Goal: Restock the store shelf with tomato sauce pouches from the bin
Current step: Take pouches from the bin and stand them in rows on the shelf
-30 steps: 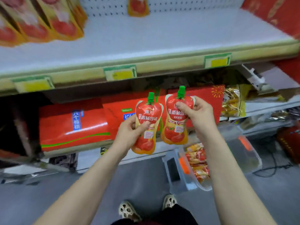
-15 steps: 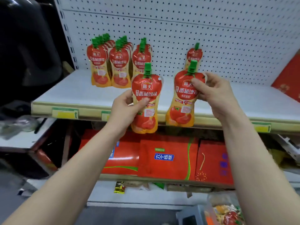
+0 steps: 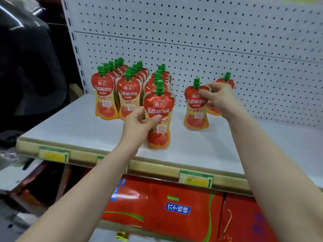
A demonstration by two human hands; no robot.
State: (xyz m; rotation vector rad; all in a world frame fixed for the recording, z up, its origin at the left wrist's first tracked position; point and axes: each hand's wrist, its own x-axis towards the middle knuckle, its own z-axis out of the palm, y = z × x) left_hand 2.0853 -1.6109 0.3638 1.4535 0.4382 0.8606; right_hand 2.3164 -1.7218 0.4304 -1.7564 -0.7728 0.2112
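My left hand (image 3: 138,123) grips a red tomato sauce pouch (image 3: 159,117) with a green cap, upright over the white shelf (image 3: 87,130), in front of the third row. My right hand (image 3: 218,96) pinches a second pouch (image 3: 196,110) near its top, its base at the shelf surface. Three rows of stocked pouches (image 3: 122,91) stand at the back left. A single pouch (image 3: 226,82) stands behind my right hand, mostly hidden. The bin is out of view.
A white pegboard (image 3: 209,41) backs the shelf. Yellow price tags (image 3: 195,179) line the front lip. Red gift boxes (image 3: 178,206) fill the shelf below. A dark rounded object (image 3: 26,58) stands at the left.
Both hands rose from near the bin up to the shelf and moved forward over it with the pouches. The right pouch has come down to the shelf surface.
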